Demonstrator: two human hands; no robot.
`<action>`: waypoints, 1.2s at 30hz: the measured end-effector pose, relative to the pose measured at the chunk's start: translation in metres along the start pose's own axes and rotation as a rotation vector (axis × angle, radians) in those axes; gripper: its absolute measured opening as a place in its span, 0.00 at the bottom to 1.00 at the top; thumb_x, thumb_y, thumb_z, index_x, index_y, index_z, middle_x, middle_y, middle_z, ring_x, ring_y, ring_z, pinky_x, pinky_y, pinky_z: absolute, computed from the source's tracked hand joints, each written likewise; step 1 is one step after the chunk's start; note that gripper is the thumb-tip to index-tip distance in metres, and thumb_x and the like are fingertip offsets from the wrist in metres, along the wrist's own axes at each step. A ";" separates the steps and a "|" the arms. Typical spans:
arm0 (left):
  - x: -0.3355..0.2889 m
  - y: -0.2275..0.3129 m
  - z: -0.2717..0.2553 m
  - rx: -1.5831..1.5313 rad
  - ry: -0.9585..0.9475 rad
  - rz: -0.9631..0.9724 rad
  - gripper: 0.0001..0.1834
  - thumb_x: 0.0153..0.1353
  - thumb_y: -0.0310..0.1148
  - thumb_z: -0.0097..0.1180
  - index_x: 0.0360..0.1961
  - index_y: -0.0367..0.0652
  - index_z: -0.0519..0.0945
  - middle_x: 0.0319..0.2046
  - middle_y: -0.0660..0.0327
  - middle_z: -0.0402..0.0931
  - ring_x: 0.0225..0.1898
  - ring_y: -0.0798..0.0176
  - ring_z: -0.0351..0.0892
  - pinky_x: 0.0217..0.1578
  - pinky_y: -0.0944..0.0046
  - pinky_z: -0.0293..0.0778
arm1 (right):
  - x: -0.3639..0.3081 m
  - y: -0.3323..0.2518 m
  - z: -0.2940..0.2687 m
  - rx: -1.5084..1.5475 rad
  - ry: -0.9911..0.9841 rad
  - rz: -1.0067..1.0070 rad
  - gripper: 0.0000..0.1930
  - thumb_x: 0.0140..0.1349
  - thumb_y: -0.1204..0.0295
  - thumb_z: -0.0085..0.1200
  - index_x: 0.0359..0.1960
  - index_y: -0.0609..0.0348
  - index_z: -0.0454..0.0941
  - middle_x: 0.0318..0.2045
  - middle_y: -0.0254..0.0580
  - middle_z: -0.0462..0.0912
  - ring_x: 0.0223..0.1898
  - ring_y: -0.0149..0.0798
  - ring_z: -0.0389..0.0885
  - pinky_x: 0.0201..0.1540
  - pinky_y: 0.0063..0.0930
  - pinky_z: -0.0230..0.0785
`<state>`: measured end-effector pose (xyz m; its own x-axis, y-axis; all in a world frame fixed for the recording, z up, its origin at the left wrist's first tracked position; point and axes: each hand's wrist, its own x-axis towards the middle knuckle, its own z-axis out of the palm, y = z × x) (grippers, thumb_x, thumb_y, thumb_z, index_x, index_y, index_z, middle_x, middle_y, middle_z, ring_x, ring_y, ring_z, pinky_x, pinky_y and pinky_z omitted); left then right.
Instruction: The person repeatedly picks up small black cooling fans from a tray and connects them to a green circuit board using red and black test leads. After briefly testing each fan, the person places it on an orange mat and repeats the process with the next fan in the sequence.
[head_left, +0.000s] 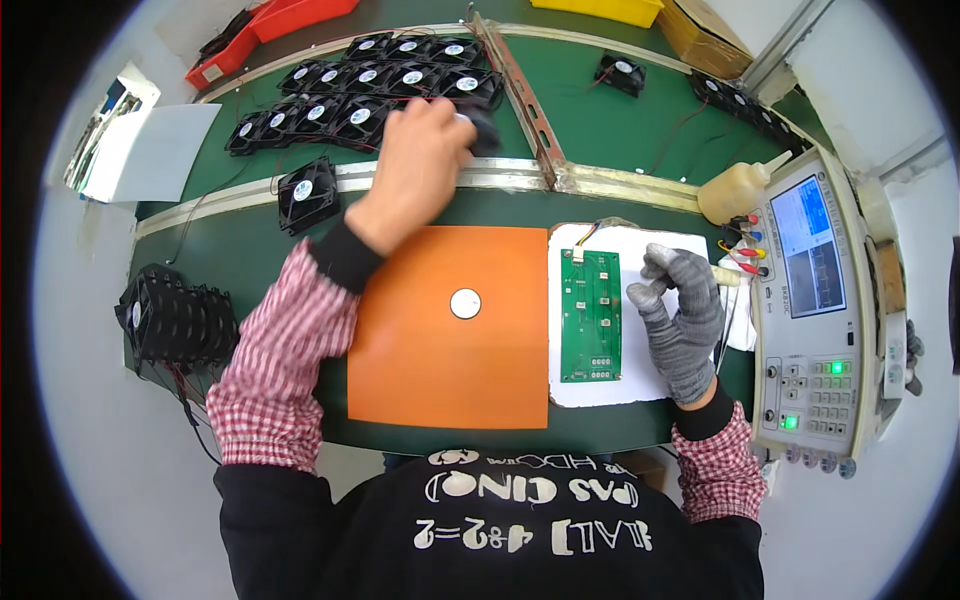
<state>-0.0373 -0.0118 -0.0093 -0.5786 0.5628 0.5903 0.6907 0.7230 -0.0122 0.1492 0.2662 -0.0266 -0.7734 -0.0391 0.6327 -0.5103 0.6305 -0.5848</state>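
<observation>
My bare left hand (415, 165) reaches over the metal rail at the back and is closed on a black cooling fan (484, 132), which is smeared by motion. Rows of similar fans (367, 76) with round pale labels stand beside it. My right hand (685, 315), in a grey glove, is held with curled fingers over the right edge of a white board (640, 385). A beige rod-like end (726, 276) shows beside the glove; most of what the fingers hold is hidden. On the white board lies a green circuit board (590, 330) with a wired white connector.
An orange sheet (440, 370) with a white disc lies before me. One fan (308, 194) sits near the rail; stacked fans (180, 315) with trailing wires stand at left. At right are a bench instrument (815, 340) and a yellowish bottle (735, 190). A metal bar (525, 100) divides the back.
</observation>
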 end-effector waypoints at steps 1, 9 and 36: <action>-0.008 0.023 -0.019 -0.062 0.003 0.135 0.09 0.48 0.32 0.62 0.30 0.43 0.76 0.35 0.59 0.71 0.41 0.53 0.70 0.41 0.53 0.66 | 0.001 -0.011 -0.003 -0.104 -0.011 -0.053 0.24 0.53 0.75 0.67 0.53 0.60 0.76 0.49 0.47 0.78 0.45 0.43 0.81 0.47 0.32 0.76; -0.102 0.065 -0.098 -0.013 0.096 0.681 0.09 0.41 0.33 0.56 0.27 0.48 0.74 0.30 0.62 0.71 0.32 0.55 0.75 0.41 0.60 0.75 | -0.005 -0.032 0.002 -0.182 -0.241 -0.358 0.30 0.44 0.84 0.60 0.54 0.55 0.75 0.44 0.46 0.76 0.43 0.50 0.78 0.46 0.40 0.73; -0.110 0.077 -0.063 -0.673 -0.275 -0.101 0.62 0.28 0.40 0.81 0.67 0.39 0.59 0.59 0.53 0.69 0.57 0.45 0.65 0.60 0.50 0.60 | 0.006 0.005 0.003 0.109 -0.362 0.267 0.06 0.53 0.81 0.61 0.34 0.62 0.83 0.32 0.43 0.79 0.36 0.42 0.79 0.42 0.30 0.72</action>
<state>0.1070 -0.0432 -0.0241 -0.6806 0.6502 0.3376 0.6938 0.4238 0.5823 0.1412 0.2673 -0.0276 -0.9546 -0.1671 0.2465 -0.2975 0.5707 -0.7654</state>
